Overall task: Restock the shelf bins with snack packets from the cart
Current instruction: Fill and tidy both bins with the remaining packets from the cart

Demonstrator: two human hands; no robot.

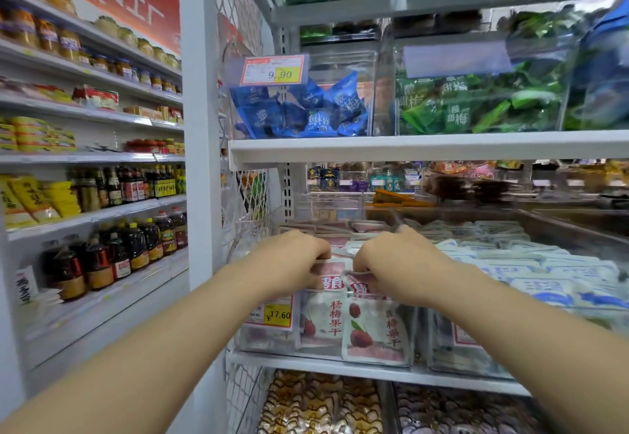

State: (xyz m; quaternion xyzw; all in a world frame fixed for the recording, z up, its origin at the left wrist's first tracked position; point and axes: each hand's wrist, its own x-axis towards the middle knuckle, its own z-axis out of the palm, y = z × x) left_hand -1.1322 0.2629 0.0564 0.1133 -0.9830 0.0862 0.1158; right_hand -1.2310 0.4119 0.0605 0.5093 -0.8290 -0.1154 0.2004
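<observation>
presently, i am reaching both arms into the clear rectangular plastic bin (248, 340) at the left end of the white metal shelf (323, 362). my left hand (292, 258) is curling its fingers (318, 252) over the top edge of the flat red-and-white snack packets (323, 324) standing at the bin's front, and appears to be gripping them. my right hand (396, 263) is pinching the top of a neighbouring packet of the same kind, with its fingertips partly hidden behind the film. the packets are sitting upright in the bin, beside the yellow paper price tag (277, 315). the cart is not showing in this view.

judged risks: the front row is standing tight against the bin's front wall, so any packet i am pressing in behind it may be creasing the row or tipping one over the rim onto the gold-wrapped sweets (306, 406) below. the adjacent bin of blue-and-white pouches (544, 263) is lying just beside my right wrist, so a sideways slip could be dropping a red packet among them and mixing the stock. the film is looking glossy, so a hard tug may be sliding it out of my pinch.
</observation>
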